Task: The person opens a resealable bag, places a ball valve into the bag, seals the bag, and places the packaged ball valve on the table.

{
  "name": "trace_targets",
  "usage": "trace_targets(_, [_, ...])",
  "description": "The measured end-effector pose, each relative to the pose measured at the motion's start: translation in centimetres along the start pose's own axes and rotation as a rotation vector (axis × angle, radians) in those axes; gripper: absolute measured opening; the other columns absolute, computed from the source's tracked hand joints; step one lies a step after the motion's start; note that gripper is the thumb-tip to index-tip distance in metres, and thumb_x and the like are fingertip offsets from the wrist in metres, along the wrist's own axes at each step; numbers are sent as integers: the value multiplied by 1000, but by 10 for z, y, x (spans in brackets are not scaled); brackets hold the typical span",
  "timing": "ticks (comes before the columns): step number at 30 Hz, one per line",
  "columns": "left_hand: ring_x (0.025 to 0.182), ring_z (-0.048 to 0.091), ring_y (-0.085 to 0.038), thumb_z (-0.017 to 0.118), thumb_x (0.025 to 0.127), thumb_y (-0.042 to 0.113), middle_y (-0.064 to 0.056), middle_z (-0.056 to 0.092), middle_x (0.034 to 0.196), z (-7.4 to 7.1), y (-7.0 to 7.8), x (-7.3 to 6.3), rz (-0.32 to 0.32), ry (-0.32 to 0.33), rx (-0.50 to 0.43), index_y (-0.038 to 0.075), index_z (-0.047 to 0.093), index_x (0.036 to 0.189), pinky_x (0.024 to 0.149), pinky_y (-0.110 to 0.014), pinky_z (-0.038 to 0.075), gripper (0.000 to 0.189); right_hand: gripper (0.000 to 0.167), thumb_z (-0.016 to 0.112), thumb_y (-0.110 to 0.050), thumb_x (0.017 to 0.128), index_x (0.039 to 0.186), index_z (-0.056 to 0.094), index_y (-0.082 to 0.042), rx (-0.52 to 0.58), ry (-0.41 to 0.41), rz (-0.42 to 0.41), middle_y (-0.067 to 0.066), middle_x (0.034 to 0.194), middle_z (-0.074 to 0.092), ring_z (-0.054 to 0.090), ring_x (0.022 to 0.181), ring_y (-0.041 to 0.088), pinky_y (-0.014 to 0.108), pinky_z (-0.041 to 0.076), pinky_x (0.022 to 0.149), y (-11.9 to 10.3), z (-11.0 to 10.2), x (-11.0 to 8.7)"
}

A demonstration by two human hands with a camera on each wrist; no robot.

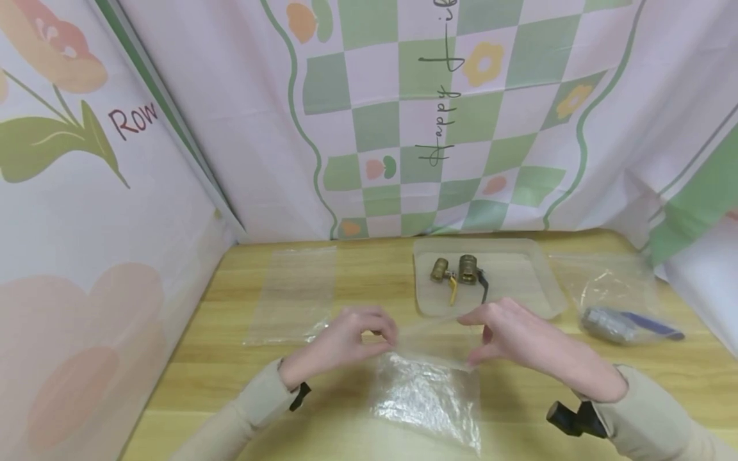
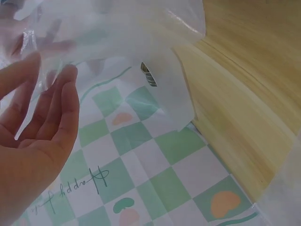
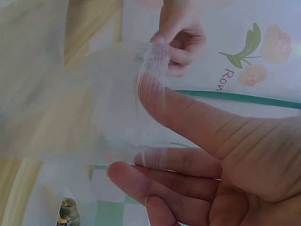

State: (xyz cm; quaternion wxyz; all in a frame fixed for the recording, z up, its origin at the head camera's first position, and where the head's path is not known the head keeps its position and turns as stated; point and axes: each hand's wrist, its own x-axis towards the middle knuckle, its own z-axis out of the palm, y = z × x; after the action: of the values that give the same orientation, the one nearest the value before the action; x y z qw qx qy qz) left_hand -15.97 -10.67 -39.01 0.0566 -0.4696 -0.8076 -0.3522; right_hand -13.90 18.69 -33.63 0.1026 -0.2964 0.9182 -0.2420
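A clear zip bag [image 1: 429, 397] hangs between the two hands, its mouth up and spread apart. The left hand [image 1: 354, 336] pinches one side of the bag's mouth between thumb and fingers. At the other side, the right hand [image 1: 513, 336] has thumb and index finger set wide apart at the mouth. In the right wrist view, the thumb [image 3: 181, 108] shows through the plastic near the ribbed zip strip [image 3: 153, 94], and the index finger lies against the opposite strip. The bag's lower part looks crinkled and flat, just above the wooden table.
Behind the hands, a translucent tray [image 1: 519, 288] holds a small brass ball valve [image 1: 440, 270] with a yellow lever and a larger brass ball valve [image 1: 468, 269] with a black lever. Another clear bag [image 1: 296, 291] lies left. A bagged valve with a blue lever [image 1: 625, 324] lies right.
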Motion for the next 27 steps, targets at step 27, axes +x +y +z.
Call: trace_targets(27, [56,53,3,82,81,18,-1,70,68,8,14,10,-201,98,95,9,77,72,51,-4,46,13,60,89,-21,64,115,69,4,-110,54,-118,14,98,77,45,51,-9,10,49,51,-14,10,0])
